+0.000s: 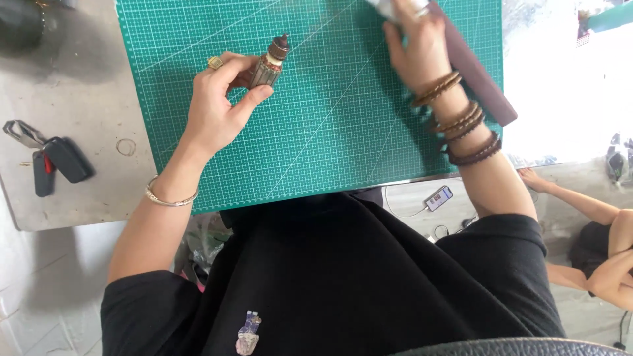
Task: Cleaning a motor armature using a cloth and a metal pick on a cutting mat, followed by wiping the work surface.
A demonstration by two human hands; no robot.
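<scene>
you have two hands over one green cutting mat [316,132] that lies on the grey desk [79,79]. your left hand [221,109] holds one small motor rotor [270,64], a ribbed brown cylinder with a dark shaft end pointing up toward the far side; the fingers [254,97] are clamped on it, thumb under and the other fingers behind, and it stands a little tilted above the left part of the mat. there is one gold ring [215,62] on this hand and one thin metal bangle [168,196] on the wrist. your right hand [419,46] is at the far edge of the mat, blurred, and it touches one whitish thing [386,8] that is cut by the picture border; i cannot tell if these fingers are closed on it or only rest on it. i count about five wooden bead bracelets [461,118] on the right forearm. just beside this arm lies one long dark brown strip [478,69], slanted, its near end going over the right edge of the mat.

the middle and near part of the mat is free, so there is open room between your two hands. the near edge of the mat hangs a little over the desk edge.

left of the mat lie one car key with a dark pouch [49,158] and one rubber ring [126,146]. low at the right you see one phone [438,197] on the floor and the arms of another person [600,244], well apart from your hands.
</scene>
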